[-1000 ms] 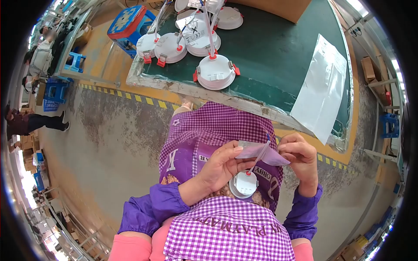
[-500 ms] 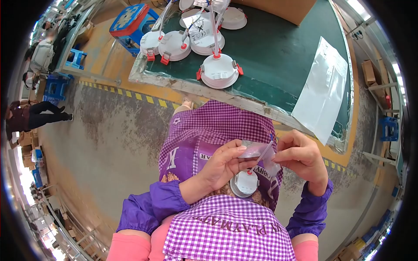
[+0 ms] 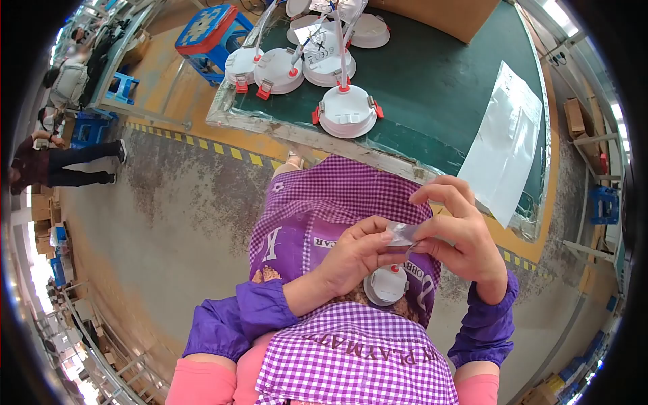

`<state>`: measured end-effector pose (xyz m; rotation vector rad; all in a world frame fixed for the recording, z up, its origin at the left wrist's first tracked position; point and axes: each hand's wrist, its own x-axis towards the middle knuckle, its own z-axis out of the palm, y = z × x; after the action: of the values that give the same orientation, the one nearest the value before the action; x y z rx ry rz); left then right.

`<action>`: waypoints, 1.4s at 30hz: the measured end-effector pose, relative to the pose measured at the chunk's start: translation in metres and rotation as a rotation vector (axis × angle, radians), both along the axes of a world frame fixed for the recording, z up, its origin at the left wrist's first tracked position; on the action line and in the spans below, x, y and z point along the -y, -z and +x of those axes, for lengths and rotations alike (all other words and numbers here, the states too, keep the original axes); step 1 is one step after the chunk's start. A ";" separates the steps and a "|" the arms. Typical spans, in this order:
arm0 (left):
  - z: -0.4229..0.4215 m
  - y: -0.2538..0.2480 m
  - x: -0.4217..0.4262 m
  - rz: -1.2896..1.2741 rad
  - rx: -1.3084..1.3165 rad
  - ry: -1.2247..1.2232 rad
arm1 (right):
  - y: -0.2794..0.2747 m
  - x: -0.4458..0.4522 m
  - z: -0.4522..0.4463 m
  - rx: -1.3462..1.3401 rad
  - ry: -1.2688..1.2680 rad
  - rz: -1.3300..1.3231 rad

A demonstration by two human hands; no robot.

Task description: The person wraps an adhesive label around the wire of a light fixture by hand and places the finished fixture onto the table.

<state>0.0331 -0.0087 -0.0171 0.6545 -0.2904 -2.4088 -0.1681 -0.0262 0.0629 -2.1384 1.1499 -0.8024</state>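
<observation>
Between thumb and fingers, my left hand [image 3: 354, 260] pinches a small piece of clear plastic film [image 3: 401, 234], perhaps a little bag. My right hand [image 3: 462, 233] grips the film's other side with thumb and fingertips, its index finger raised and bent. Just below both hands, a small round white downlight [image 3: 387, 285] with a red cable grommet rests in my lap against the purple checked apron [image 3: 351, 351]. Its cable rises toward the film and is mostly hidden by my fingers.
A green-topped table [image 3: 425, 88] stands ahead, with several white downlights [image 3: 347, 113] at its left. A silvery-white plastic sheet [image 3: 503, 145] lies on the right, overhanging the edge. Behind is a cardboard box [image 3: 439, 17]. Blue stools [image 3: 209, 40] and a walking person [image 3: 67, 162] are left.
The cable end that stood up beside the film is now lowered behind my fingers. My right hand has moved left and its index finger has lifted. The distant person has taken a step.
</observation>
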 end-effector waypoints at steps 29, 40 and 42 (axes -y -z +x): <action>0.002 -0.026 -0.007 -0.418 0.421 -0.189 | 0.002 0.004 0.013 0.055 -0.006 0.190; 0.004 -0.031 -0.009 -0.477 0.551 -0.197 | -0.005 0.007 0.017 0.016 -0.010 0.191; 0.003 -0.035 -0.009 -0.453 0.523 -0.215 | -0.006 0.007 0.018 0.027 -0.010 0.189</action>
<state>0.0365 -0.0002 0.0178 1.0262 -0.9000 -1.8421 -0.1504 -0.0334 0.0685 -1.9703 1.1529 -0.6876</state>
